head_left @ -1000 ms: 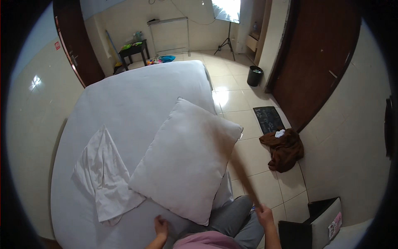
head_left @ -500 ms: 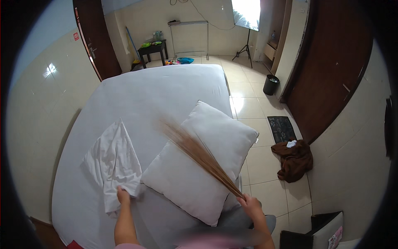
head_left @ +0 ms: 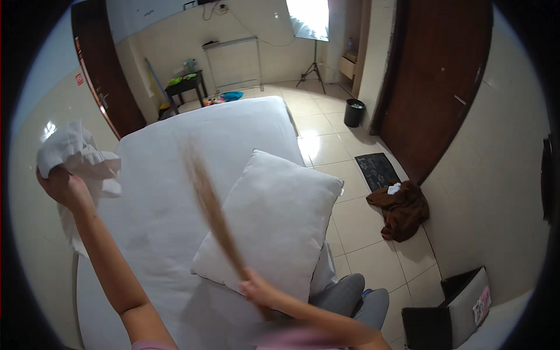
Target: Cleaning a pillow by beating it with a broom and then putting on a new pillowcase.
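Note:
My left hand [head_left: 65, 185] is raised at the far left, closed around a crumpled white cloth [head_left: 73, 149] that looks like a pillowcase. The cloth hangs over and below the hand, above the bed's left side. In my right hand [head_left: 255, 287] is a brown stick broom [head_left: 214, 219], gripped near its bound end. Its bristles reach forward and left, blurred by motion, over the bed and past the left part of a white square pillow [head_left: 280, 204]. The pillow lies flat with dark piping on its edge, on the white-sheeted bed [head_left: 233, 125].
A brown cloth heap [head_left: 402, 213] and a dark mat [head_left: 378, 172] lie on the tiled floor at right. Beyond stand a black bin [head_left: 354, 114], a light on a tripod [head_left: 315, 67] and a small dark table [head_left: 185, 86]. A black-and-white box-like object [head_left: 446, 315] sits at lower right.
My left hand has lifted the white cloth off the bed, up and to the left. My right hand has swung the broom leftward across the pillow. The view has shifted a little.

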Tool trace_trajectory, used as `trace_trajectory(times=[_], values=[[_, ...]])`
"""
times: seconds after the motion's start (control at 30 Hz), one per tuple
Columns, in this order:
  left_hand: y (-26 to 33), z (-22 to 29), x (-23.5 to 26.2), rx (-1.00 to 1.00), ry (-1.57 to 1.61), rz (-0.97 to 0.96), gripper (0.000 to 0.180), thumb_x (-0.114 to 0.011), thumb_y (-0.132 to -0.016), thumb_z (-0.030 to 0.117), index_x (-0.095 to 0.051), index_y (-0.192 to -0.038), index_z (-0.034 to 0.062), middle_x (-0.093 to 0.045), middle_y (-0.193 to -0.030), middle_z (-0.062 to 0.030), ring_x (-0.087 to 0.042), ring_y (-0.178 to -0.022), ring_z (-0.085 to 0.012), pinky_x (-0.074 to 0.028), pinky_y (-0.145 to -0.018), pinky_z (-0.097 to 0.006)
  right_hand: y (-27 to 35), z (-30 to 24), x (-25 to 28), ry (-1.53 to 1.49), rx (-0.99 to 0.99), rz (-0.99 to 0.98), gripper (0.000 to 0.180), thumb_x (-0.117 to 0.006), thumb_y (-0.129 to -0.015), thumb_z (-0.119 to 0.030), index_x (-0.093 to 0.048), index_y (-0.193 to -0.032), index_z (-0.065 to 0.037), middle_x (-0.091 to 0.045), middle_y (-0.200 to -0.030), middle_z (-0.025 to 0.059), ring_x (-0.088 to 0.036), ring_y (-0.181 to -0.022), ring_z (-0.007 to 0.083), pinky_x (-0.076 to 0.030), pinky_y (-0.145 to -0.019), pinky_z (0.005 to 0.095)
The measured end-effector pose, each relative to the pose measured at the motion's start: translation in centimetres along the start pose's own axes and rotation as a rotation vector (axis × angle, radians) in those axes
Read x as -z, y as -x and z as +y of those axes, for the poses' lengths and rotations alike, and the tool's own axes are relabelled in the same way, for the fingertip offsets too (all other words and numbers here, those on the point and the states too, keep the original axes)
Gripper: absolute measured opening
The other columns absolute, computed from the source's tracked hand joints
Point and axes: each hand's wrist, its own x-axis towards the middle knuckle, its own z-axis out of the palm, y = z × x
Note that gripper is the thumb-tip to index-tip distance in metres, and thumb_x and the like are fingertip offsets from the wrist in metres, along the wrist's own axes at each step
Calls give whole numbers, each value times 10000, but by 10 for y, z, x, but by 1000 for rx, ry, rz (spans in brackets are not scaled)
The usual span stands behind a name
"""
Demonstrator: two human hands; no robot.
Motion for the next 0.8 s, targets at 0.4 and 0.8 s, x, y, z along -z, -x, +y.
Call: trace_trajectory(times=[0.4, 0.8], values=[[191, 106, -171, 836, 100, -1138, 418, -511, -739, -3, -531, -1156, -6, -595, -1049, -82, -562, -977, -148, -448, -849, -254, 107, -102, 82, 454, 913, 950, 186, -603, -783, -24, -492, -932, -39, -547, -901, 114, -542, -818, 212, -439, -716, 304], [327, 219, -206, 464, 447, -1901, 174, -544, -699, 32, -601, -852, -27, -607, -733, -127, -554, -668, -163, -447, -639, -286, 210, -156, 186, 613, 482, 1099, 108, -555, -861, -65, -477, -922, -21, -608, -914, 108, -621, -779, 149, -501, -665, 269]])
